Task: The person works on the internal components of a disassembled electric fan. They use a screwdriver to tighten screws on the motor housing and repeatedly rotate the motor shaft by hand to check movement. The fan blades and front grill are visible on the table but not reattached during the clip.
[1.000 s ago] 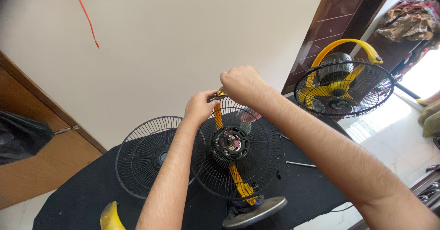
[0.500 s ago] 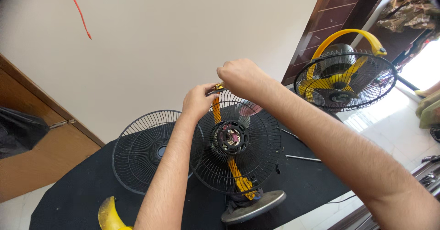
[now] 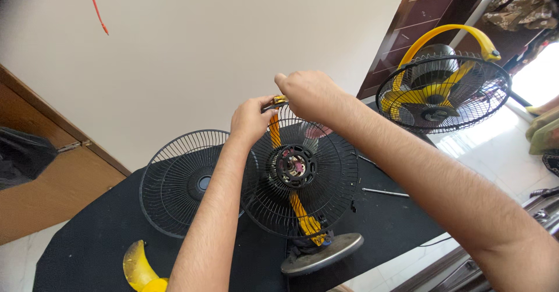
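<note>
At the far left edge of the black table (image 3: pixel 87 251) a wooden door (image 3: pixel 41 193) stands beside the pale wall (image 3: pixel 204 47), and a yellow fan blade (image 3: pixel 140 267) lies near the table's front rim. Just right of it, a loose black wire grille (image 3: pixel 186 181) leans upright behind my left forearm. My left hand (image 3: pixel 251 119) is curled shut, its fingertips pinching the top rim of the fan (image 3: pixel 300 170) that stands in the middle of the table on a grey round base (image 3: pixel 323 254). This fan has its black rear cage on, the bare motor hub showing at the centre and a yellow strip running from top to bottom behind the wires. My right hand (image 3: pixel 308 94) meets the left at that same top point, fingers bunched and closed on a small yellow piece (image 3: pixel 279 100) at the rim; I cannot tell how exactly the fingertips grip it. Further right, a thin metal rod (image 3: pixel 384 192) lies on the table. Beyond that, a second fan (image 3: pixel 442 88) with a yellow handle stands well apart.
</note>
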